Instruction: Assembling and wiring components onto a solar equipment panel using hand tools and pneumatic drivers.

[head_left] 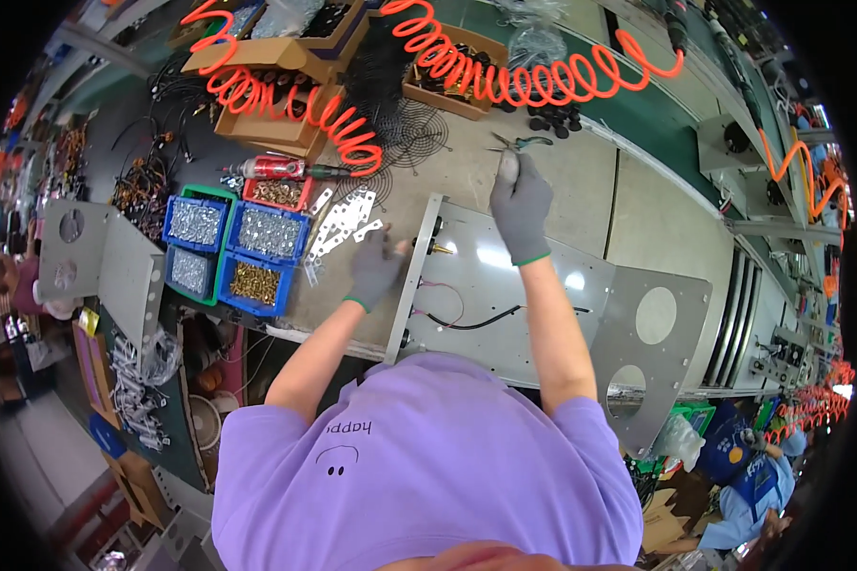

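Observation:
Both my hands wear grey gloves. My left hand (376, 269) rests with fingers spread at the left rim of a flat grey metal panel (505, 305), touching a small brass fitting on that rim. My right hand (521, 202) reaches past the panel's far edge, its fingers closed on a small pale object I cannot make out. Green-handled pliers (521, 143) lie on the bench just beyond that hand. A black cable (471, 322) and thin wires lie on the panel.
Blue and green bins of screws (229, 249) stand at the left, beside white metal brackets (343, 221) and a red tool (276, 168). Orange coiled air hoses (505, 76) hang over cardboard boxes (276, 114) and a wire fan guard (414, 133). Another person in blue (757, 485) sits at lower right.

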The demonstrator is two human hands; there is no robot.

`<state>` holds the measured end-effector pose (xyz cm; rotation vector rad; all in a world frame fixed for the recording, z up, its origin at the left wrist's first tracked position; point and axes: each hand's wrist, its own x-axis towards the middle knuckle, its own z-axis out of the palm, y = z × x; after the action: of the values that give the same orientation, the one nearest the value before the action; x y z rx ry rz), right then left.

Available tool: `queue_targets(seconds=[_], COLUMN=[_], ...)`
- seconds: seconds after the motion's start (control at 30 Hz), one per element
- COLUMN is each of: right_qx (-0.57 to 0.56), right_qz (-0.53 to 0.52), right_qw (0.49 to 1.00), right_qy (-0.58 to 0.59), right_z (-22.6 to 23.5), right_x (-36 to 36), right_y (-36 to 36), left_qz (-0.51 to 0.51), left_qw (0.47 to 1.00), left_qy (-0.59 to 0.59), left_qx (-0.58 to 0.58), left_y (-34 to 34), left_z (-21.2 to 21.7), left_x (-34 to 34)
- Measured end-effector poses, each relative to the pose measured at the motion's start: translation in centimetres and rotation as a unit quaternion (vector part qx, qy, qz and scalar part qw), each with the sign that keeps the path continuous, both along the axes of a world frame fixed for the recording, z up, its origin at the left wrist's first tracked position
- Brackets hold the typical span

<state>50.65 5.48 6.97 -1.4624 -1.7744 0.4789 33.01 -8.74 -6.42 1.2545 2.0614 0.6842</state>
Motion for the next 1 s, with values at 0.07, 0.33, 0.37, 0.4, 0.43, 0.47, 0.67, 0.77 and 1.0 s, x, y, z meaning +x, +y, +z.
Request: queue_targets(seconds=[0.07, 0.33, 0.37, 0.4, 0.43, 0.47, 0.67, 0.77, 1.0], right_qx=[0.055, -0.064, -0.092, -0.121, -0.149, -0.151, -0.068, -0.15, -0.328], right_qz=[0.056, 0.205, 0.194, 0.182, 0.167, 0.16, 0.096, 0.034, -0.253], right_qw=[0.995, 0.928, 0.938, 0.946, 0.948, 0.949, 0.991, 0.988, 0.91], right_qy=[-0.055, -0.305, -0.273, -0.24, -0.227, -0.225, -0.07, 0.014, 0.018], right_z=[-1.9, -12.1, -13.3, -14.4, -14.3, -14.4, -9.6, -7.3, -7.0], right_x=[1.7, 4.1, 4.5, 4.8, 5.0, 5.2, 6.7, 9.8, 14.0], right_y=[2.2, 2.8, 3.0, 3.0, 2.7, 2.1, -7.7, -16.3, -37.3], left_qz=[-0.043, -0.149, -0.142, -0.142, -0.147, -0.156, -0.15, -0.24, -0.338], left_qw=[0.99, 0.937, 0.942, 0.941, 0.944, 0.946, 0.941, 0.953, 0.929], left_qy=[0.138, 0.31, 0.296, 0.299, 0.287, 0.274, 0.304, 0.165, 0.147], left_qx=[0.011, -0.063, -0.063, -0.066, -0.074, -0.081, 0.002, 0.085, 0.037], left_y=[0.0, 0.2, 0.4, 0.3, 0.6, 0.8, 2.1, 1.7, 2.3], left_z=[-0.9, -1.9, -2.1, -2.3, -2.4, -2.4, -6.8, -5.0, -3.6], left_x=[-2.3, -5.0, -5.2, -5.4, -5.4, -5.5, -7.7, -7.1, -9.6])
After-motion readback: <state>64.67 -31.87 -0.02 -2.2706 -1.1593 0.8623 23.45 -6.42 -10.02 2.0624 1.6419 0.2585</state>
